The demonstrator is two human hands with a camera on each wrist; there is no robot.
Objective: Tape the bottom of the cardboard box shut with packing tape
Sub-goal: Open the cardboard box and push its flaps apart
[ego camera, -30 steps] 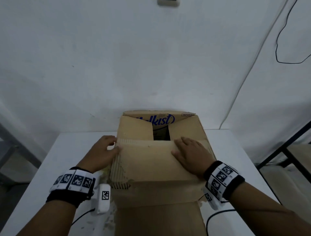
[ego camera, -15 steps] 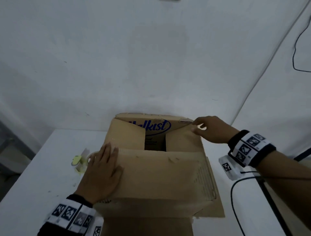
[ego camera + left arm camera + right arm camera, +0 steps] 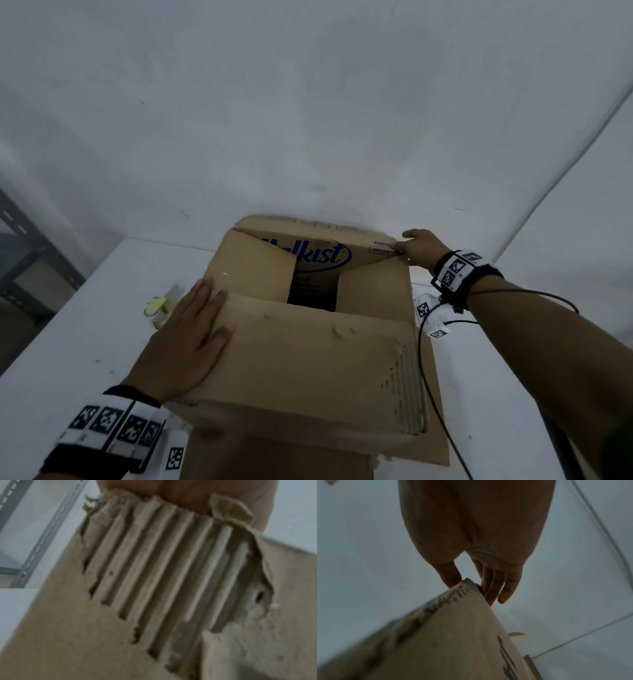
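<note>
A brown cardboard box (image 3: 308,370) stands on the white table (image 3: 85,342) with its flaps up. The near flap is folded down, and my left hand (image 3: 185,346) lies flat on its left end with straight fingers. The far flap (image 3: 329,250), printed in blue, still stands up. My right hand (image 3: 412,248) pinches that flap's right corner (image 3: 467,586) between thumb and fingers. A dark gap (image 3: 313,291) shows between the side flaps. A roll of packing tape (image 3: 159,308) with a yellow-green core lies on the table left of the box. Torn corrugation (image 3: 163,568) fills the left wrist view.
A white wall rises just behind the box. A grey metal shelf frame (image 3: 30,267) stands at the far left. A black cable (image 3: 435,377) runs from my right wrist down over the box's right side.
My right hand left the near flap, reached to the far right corner and took hold of the far flap. My left hand slid onto the near flap and flattened; the tape roll came into view.
</note>
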